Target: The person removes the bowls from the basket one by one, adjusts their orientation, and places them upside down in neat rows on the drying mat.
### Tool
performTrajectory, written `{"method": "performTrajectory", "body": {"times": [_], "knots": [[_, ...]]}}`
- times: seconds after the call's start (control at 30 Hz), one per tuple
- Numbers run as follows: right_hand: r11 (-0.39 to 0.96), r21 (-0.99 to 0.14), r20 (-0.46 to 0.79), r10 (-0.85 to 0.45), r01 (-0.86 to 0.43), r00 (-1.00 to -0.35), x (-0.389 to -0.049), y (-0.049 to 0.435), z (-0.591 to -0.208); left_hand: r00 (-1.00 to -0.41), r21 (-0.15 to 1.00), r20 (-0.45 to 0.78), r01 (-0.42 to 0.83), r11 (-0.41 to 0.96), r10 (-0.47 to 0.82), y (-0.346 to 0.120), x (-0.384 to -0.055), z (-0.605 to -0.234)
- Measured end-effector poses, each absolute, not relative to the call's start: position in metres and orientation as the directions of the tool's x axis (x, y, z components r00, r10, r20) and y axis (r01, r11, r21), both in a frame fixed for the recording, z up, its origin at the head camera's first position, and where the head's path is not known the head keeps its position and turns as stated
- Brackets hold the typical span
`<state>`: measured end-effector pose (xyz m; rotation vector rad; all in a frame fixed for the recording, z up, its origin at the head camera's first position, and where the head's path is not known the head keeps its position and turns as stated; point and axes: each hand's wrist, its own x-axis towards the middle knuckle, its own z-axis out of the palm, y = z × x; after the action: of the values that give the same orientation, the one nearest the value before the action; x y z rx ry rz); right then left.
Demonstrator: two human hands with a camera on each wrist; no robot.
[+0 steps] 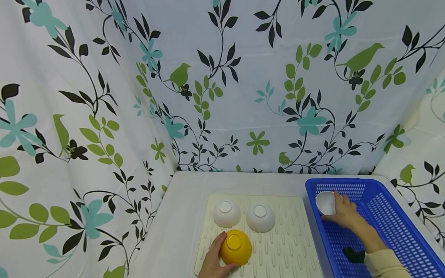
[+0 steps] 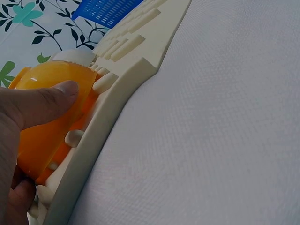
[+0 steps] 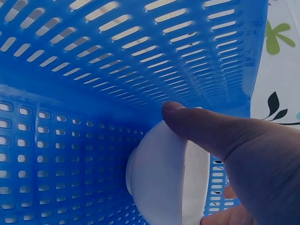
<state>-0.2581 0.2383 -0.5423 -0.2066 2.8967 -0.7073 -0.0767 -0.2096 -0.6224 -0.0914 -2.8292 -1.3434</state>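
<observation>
My left hand [image 1: 214, 262] holds an upside-down yellow bowl [image 1: 240, 250] on the cream drying mat [image 1: 288, 243]. In the left wrist view the thumb lies along the outside of the yellow bowl [image 2: 56, 77], whose rim is down at the mat's ridges. Inside the blue basket [image 1: 386, 189], my right hand [image 1: 345, 213] grips a white bowl [image 1: 323, 203] near the far left corner. The right wrist view has that white bowl [image 3: 157, 173] tipped on its side, thumb at its rim; the other fingers are mostly hidden. Two white bowls [image 1: 226, 213] stand upside down behind the yellow one.
The basket's slotted wall [image 3: 117, 28] rises close beside the right hand. To the right of the mat stands the basket, on the same white table [image 1: 167, 231]. Patterned curtains [image 1: 243, 96] hang around the table's back and sides. A black device [image 1: 352, 255] sits at the right wrist.
</observation>
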Motion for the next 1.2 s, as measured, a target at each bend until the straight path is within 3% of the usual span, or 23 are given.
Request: {"method": "performTrajectory", "body": {"times": [0.53,1.2], "knots": [[0.899,-0.43,-0.035,-0.112,-0.086,-0.993,-0.256,0.245,-0.548,-0.998,0.738,0.036,0.067,0.672,0.059,-0.208,-0.078,-0.62],[0.877,-0.455,0.131,-0.106,-0.155,-0.986,-0.228,0.219,-0.495,-0.998,0.667,-0.051,-0.002,0.745,0.043,-0.203,-0.076,-0.612]]}}
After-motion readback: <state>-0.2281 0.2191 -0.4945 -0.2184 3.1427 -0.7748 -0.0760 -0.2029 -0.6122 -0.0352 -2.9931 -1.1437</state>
